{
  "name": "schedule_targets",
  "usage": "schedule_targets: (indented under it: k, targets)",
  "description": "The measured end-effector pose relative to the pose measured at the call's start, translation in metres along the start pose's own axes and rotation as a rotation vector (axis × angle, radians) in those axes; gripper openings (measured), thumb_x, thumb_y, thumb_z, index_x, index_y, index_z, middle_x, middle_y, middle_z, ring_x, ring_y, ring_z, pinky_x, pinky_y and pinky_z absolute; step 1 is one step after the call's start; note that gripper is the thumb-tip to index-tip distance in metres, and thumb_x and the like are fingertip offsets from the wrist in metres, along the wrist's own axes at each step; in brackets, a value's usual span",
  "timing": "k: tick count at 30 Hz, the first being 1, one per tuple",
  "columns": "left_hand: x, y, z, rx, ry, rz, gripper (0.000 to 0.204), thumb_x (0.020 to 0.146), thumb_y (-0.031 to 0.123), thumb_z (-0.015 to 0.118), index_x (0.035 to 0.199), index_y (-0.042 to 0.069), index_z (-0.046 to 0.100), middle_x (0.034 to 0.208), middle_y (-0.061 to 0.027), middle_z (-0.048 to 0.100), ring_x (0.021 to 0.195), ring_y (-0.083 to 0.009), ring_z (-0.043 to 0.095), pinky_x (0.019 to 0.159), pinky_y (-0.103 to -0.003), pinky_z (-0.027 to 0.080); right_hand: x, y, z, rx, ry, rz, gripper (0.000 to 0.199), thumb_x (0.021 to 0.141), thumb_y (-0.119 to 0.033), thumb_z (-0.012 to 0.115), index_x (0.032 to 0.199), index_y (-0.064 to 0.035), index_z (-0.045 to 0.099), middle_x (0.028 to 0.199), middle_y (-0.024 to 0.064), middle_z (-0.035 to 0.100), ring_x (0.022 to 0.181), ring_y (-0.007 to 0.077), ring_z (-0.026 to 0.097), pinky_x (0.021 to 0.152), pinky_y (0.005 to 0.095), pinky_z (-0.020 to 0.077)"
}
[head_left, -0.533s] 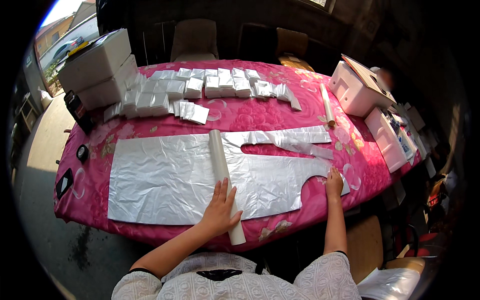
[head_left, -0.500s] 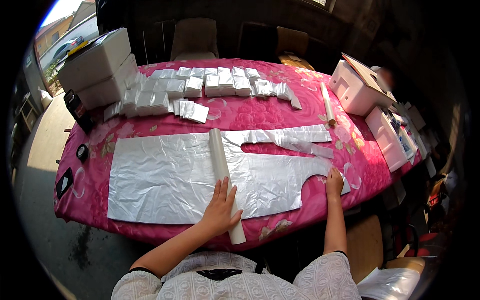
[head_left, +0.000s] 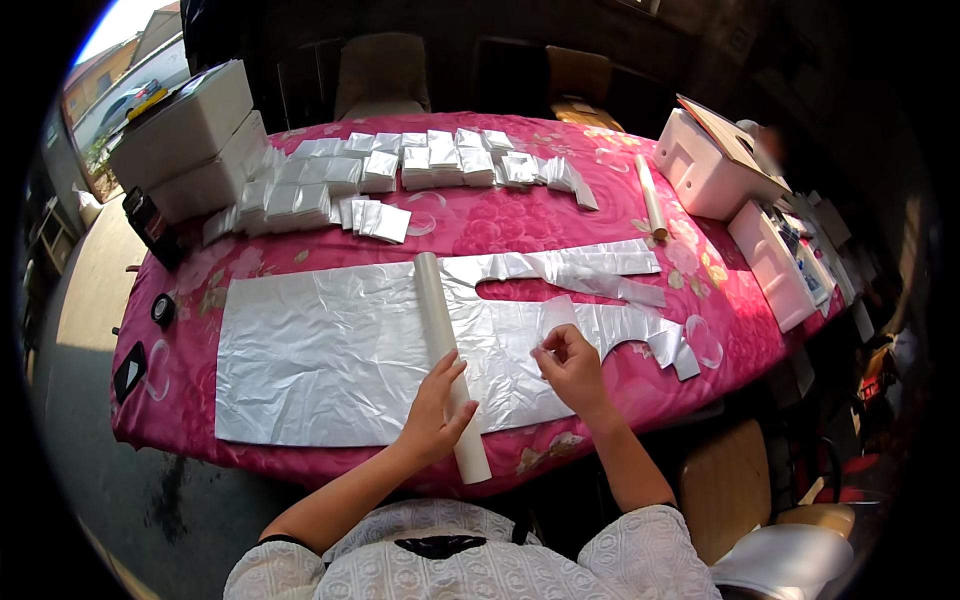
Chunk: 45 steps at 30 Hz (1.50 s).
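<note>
Left hand (head_left: 430, 412) resting open on pale tube (head_left: 433, 300) | right hand (head_left: 576, 374) showing bent fingers, grip unclear | folded packets (head_left: 298, 200) already sitting stacked; silvery sheet (head_left: 310, 350) still lying spread

A long bench (head_left: 520, 232) draped in pink floral cloth fills the middle of the room. Behind it, a tall-backed beige chair (head_left: 380, 78) and a brown wooden chair (head_left: 579, 75) stand against a dark, shadowed wall (head_left: 690, 65). Another wooden chair (head_left: 725, 490), light brown, stands at the lower right. Through a bright opening (head_left: 125, 75) at the upper left, daylight whitens a strip of smooth grey floor (head_left: 235, 510).
</note>
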<state>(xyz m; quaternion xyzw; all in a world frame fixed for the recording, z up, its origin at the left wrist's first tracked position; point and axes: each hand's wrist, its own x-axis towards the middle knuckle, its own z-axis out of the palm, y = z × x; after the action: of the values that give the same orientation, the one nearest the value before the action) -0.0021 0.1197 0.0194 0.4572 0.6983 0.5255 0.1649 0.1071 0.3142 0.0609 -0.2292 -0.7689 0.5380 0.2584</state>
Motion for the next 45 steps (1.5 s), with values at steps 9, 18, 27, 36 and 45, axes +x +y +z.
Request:
schedule_targets:
  k: [9,18,27,36,45]
  targets:
    - [-0.033,-0.036,-0.098,-0.721,-0.319,-0.785,0.019,0.081,0.013,0.064,0.095,-0.001,0.06,0.087,-0.0104,0.065,0.08,-0.0175,0.063,0.075,-0.028,0.05,-0.067,-0.045,0.068,-0.056,-0.528,-0.401,0.035,0.079,-0.015,0.065,0.108,-0.0004,0.05,0.1,0.0147,0.058,0.085,0.0241,0.06,0.071,0.0339,0.0487]
    - [-0.063,-0.043,-0.191,-0.389,0.064,-0.997,0.015,0.084,0.01,0.049,0.09,-0.002,0.057,0.083,-0.0123,0.064,0.066,-0.0163,0.061,0.06,-0.028,0.05,-0.108,-0.014,0.055,-0.754,-0.501,0.219,0.059,0.071,-0.057,0.062,0.079,0.0015,0.061,0.064,0.0159,0.061,0.066,0.0318,0.062,0.062,0.0381,0.0491]
    - [-0.058,-0.049,-0.215,-0.284,-0.037,-1.028,0.025,0.085,0.018,0.045,0.087,-0.003,0.059,0.083,-0.0118,0.065,0.067,-0.0171,0.062,0.06,-0.029,0.05,-0.108,-0.019,0.068,-0.413,-0.519,0.339,0.045,0.072,-0.041,0.062,0.079,0.0029,0.064,0.072,0.0204,0.062,0.07,0.0337,0.062,0.064,0.0392,0.0481]
    - [-0.057,-0.052,-0.24,-0.185,-0.056,-1.076,0.022,0.079,0.013,0.046,0.085,-0.005,0.058,0.082,-0.015,0.065,0.068,-0.0208,0.063,0.063,-0.032,0.051,-0.114,-0.017,0.031,-0.451,-0.386,0.386,0.04,0.069,-0.037,0.062,0.075,0.0025,0.061,0.069,0.0204,0.06,0.068,0.0335,0.06,0.064,0.0391,0.0471]
    - [-0.019,0.056,-0.168,0.215,0.014,-0.022,0.029,0.076,0.005,0.058,0.103,-0.002,0.058,0.098,-0.0124,0.061,0.085,-0.0184,0.061,0.072,-0.028,0.049,-0.116,-0.009,0.026,-0.459,-0.425,0.387,0.034,0.071,-0.03,0.064,0.085,0.0012,0.063,0.068,0.0146,0.06,0.062,0.024,0.058,0.059,0.0336,0.0454]
